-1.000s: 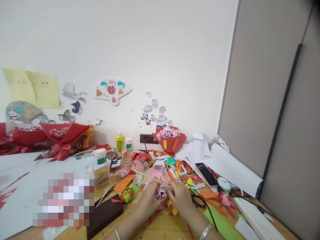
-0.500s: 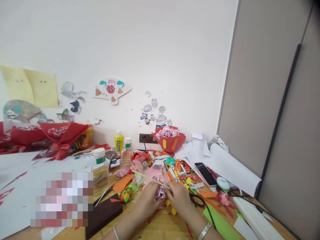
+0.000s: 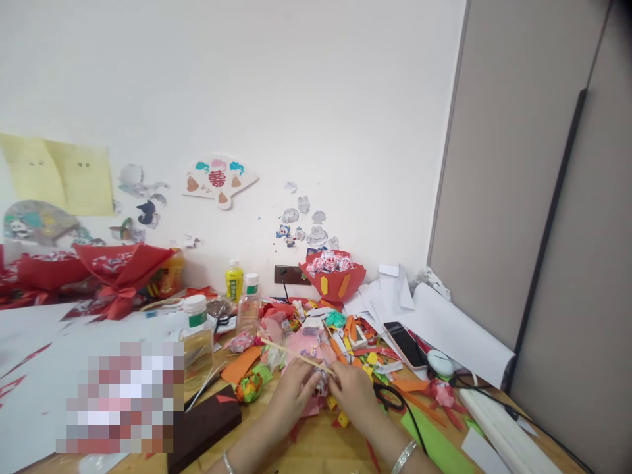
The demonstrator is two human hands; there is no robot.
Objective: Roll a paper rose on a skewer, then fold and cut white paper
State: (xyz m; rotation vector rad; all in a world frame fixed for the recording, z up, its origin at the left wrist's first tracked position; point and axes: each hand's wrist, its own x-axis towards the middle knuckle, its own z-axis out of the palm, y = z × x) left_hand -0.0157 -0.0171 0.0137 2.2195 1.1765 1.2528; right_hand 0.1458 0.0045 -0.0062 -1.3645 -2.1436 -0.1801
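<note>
Above the cluttered wooden surface (image 3: 316,454), the left hand (image 3: 297,390) is cupping a small pink-and-white folded-paper rosette (image 3: 322,384), probably light, soft and crushable, best gripped at its base. The right hand (image 3: 353,390) is pinching a thin, straw-coloured, probably stiff stick (image 3: 296,357). The rosette is showing mottled folds, partly hidden between the hands.

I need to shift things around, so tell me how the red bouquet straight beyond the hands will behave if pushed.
The bouquet may tip, as it flares wide above a narrower base. It is probably light for its size, since its wrapper and flowers look like paper. Squeezed, that thin-looking wrapper would likely dent.
</note>
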